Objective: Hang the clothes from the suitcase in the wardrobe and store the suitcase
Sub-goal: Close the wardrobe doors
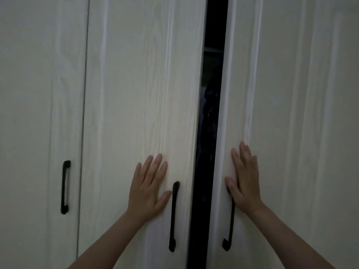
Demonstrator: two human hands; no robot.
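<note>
**Both palms flat on two wardrobe doors, a dark slit between them**

The wardrobe (291,94) fills the view, its tall doors running top to bottom. The middle door (139,84) and the right door (295,113) stand slightly ajar, and a narrow black gap (210,123) runs the full height between their inner edges, a little wider at the top than at the bottom. Inside that gap something dark hangs, too dim to name. The far-left door (38,84) sits closed, only a thin seam dividing it from the middle one.

The left hand (148,188) lies flat on the middle door, fingers straight and spread, thumb just beside the top of a black handle (173,216). The right hand (243,179) presses flat on the right door near its inner edge, fingers straight and pointing up, its heel covering the top of that door's handle (229,232). Neither hand grips anything.

The doors are pale, off-white panels with a faint wood-grain texture and shallow vertical grooves. All three handles are slim, black, upright bars with curved ends; the third (65,187) sits on the far-left door. The suitcase is out of sight.
</note>
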